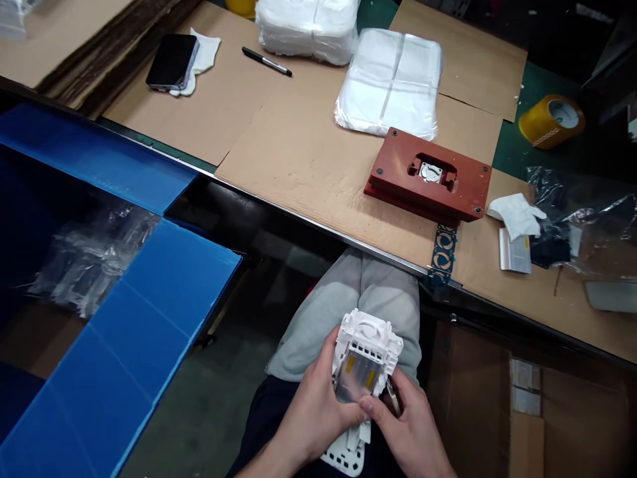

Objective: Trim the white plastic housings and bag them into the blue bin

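Above my lap, both hands grip a white plastic housing [371,328] with slots and a silvery metal plate [357,380] set in its middle. Two yellow strips show on the plate. My left hand [318,405] wraps the housing's left side, its thumb lying across the lower end of the plate. On the other side, my right hand [411,418] presses its thumb to the plate's lower right edge, fingers behind the housing. A thin pale part shows beside the right fingers; its kind I cannot make out. The housing's lower end, a slotted white piece [346,458], extends below my hands.
A red fixture block [423,176] sits on the cardboard-covered table [298,153], a dark perforated strip [442,252] hanging beneath it. Farther back are stacked plastic bags [391,83], a pen [267,61] and a phone [172,61]. Tape [550,123] stands right; a blue box [124,345] stands left.
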Demonstrator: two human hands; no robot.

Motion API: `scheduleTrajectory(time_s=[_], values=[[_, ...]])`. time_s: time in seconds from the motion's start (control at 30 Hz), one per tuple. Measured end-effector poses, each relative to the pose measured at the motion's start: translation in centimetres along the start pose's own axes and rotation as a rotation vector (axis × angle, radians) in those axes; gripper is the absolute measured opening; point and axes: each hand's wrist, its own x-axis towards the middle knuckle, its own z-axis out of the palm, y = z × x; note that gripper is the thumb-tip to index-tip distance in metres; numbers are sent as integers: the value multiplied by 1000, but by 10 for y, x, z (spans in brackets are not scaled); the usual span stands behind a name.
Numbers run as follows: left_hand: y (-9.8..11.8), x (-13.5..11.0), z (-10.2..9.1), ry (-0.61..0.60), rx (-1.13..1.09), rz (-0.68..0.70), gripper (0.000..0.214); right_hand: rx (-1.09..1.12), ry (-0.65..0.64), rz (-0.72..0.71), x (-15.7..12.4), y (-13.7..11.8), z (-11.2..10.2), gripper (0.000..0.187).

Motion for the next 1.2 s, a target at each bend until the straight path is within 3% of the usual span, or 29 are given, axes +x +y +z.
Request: scheduleTrajectory(time_s=[0.17,0.37,0.67,0.87,1.03,1.2], values=[[-4,4,-1,-11,-9,64,93,-47,17,-77,3,1,3,45],[-6,-2,2,25,73,-10,103,-58,-12,-9,2,-3,-7,38],[-15,5,6,38,-27,51,92,-166,4,-181,5,8,-3,39],[-8,3,8,106,-34,40,95,-90,-14,-76,8,6,-11,39],[-11,2,9,64,28,49,56,-133,-2,-108,3,6,-12,34],[-15,6,9,20,36,50,55,-191,24,-152,-1,10,-9,34]])
